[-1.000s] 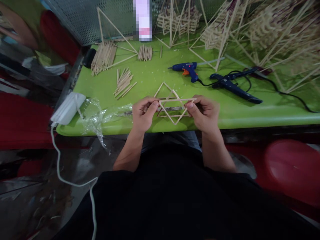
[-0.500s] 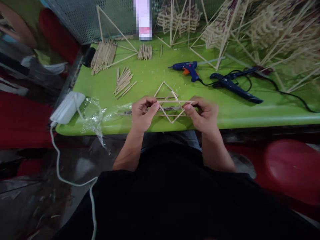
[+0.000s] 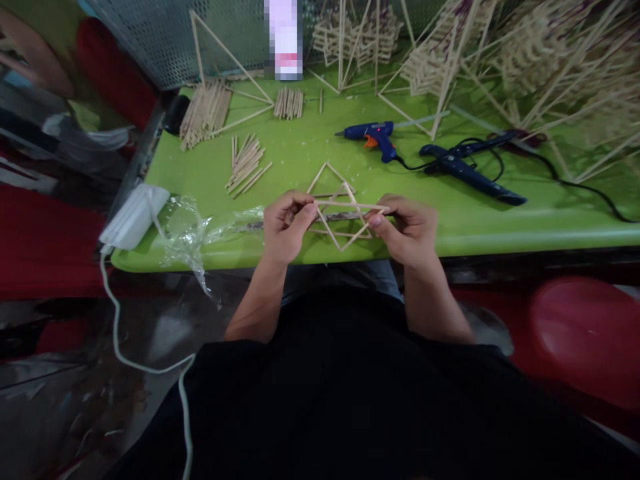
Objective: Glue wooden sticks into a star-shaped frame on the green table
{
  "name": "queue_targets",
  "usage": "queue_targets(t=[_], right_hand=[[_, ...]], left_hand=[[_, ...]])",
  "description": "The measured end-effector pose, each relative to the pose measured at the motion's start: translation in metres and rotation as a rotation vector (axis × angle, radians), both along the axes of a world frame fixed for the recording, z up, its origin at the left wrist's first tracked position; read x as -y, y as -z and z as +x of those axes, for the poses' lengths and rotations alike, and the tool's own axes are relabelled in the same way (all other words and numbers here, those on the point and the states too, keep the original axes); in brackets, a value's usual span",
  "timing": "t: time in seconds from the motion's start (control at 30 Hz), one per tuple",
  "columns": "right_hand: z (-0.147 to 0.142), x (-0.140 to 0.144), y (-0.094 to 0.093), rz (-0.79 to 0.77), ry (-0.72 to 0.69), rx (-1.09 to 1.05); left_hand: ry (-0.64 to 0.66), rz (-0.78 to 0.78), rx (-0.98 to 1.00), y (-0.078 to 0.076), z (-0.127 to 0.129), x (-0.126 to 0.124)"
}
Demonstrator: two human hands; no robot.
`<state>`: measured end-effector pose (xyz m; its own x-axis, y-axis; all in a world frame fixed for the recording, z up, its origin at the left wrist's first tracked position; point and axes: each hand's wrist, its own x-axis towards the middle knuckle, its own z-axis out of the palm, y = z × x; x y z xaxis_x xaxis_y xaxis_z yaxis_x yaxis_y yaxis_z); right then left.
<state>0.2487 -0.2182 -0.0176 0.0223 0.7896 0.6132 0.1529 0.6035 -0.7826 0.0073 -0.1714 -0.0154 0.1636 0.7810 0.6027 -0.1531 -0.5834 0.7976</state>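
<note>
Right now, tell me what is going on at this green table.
A person holds a small star-shaped stick frame over the near edge of the green table, left hand pinching its left side and right hand its right. Loose sticks lie to the left. Two glue guns rest farther back, in front of finished stick structures.

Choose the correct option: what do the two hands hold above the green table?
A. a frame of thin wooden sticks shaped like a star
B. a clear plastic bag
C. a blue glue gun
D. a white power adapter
A: the left hand and the right hand pinch opposite ends of the stick frame, while the blue glue gun lies untouched farther back on the green table.
</note>
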Motion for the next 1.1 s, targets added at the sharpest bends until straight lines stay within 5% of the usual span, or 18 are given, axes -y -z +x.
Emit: queue_targets(t=[0.53, 0.73, 0.9, 1.1], right_hand=[[0.0006, -0.0062, 0.0007, -0.061, 0.124, -0.338], [0.001, -0.0058, -0.0033, -0.133, 0.151, -0.266], [0.002, -0.0032, -0.0035, -0.196, 0.049, -0.189], [0.0027, 0.0007, -0.0029, -0.234, -0.002, -0.079]], left_hand=[[0.164, -0.143, -0.176, 0.0016, -0.006, 0.0041], [0.113, -0.071, -0.145, -0.0014, -0.0049, 0.0022], [-0.025, -0.098, -0.046, -0.0004, -0.004, 0.001], [-0.04, -0.098, -0.05, -0.0002, -0.0033, 0.0004]])
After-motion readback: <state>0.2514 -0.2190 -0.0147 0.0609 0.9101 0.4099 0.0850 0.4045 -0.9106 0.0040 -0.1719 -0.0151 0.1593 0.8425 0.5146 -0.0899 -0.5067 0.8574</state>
